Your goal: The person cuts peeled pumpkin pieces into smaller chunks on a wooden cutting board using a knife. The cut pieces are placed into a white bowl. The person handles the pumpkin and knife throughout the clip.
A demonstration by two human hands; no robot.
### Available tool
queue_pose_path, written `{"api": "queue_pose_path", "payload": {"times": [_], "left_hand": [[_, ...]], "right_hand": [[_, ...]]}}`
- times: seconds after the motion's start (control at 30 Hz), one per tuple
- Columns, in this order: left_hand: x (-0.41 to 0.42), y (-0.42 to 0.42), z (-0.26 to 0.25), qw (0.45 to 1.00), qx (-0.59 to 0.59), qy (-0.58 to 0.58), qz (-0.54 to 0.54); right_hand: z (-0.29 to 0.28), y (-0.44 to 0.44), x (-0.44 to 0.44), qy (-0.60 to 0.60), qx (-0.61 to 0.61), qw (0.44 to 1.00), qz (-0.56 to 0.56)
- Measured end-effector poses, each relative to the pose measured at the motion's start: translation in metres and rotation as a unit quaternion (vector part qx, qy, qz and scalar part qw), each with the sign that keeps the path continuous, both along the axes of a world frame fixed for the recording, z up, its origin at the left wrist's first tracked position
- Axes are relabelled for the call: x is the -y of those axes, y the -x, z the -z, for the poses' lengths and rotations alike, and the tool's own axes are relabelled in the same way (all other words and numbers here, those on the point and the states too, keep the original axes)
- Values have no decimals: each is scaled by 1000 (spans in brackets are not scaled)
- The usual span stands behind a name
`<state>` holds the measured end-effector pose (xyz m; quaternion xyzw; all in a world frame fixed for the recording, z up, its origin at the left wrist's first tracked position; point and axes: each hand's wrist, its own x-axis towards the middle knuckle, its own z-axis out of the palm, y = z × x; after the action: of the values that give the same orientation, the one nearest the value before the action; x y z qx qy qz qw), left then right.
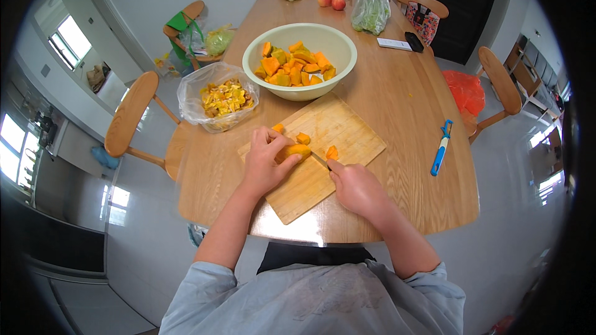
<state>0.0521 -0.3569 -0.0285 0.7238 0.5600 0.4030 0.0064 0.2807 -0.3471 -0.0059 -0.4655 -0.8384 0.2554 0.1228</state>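
My left hand (270,160) holds a piece of orange pumpkin (296,150) down on a wooden cutting board (347,130). In my right hand (356,186) is a knife (320,160), its blade at the right end of that piece; the fingers hide its handle. A small pumpkin chunk (303,138) lies just above the held piece, and another bit (332,152) rests beside the blade. Part of one more shows behind my left fingers. Beyond the board stands a pale green bowl (344,77) with many pumpkin chunks (293,65).
Left of the bowl sits a plastic bag (191,102) of peelings (228,98). A blue-handled peeler (441,149) lies on the wooden table (405,121) at right. Farther back are apples (338,3), a bag of green vegetables (371,14) and a white remote control (394,44). Chairs flank the table.
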Motion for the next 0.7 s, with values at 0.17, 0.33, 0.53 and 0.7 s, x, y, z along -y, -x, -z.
{"api": "queue_pose_path", "payload": {"times": [0.17,0.33,0.53,0.7], "left_hand": [[0,5,3,1000,5,9,22],[-3,26,9,997,23,45,61],[-4,26,9,992,62,71,85],[-1,19,7,997,2,39,68]], "right_hand": [[-2,-3,-1,4,-4,1000,8],[-1,-12,-3,22,-27,999,25],[1,-26,-7,28,-78,995,55],[13,-35,-12,15,-133,989,69]]}}
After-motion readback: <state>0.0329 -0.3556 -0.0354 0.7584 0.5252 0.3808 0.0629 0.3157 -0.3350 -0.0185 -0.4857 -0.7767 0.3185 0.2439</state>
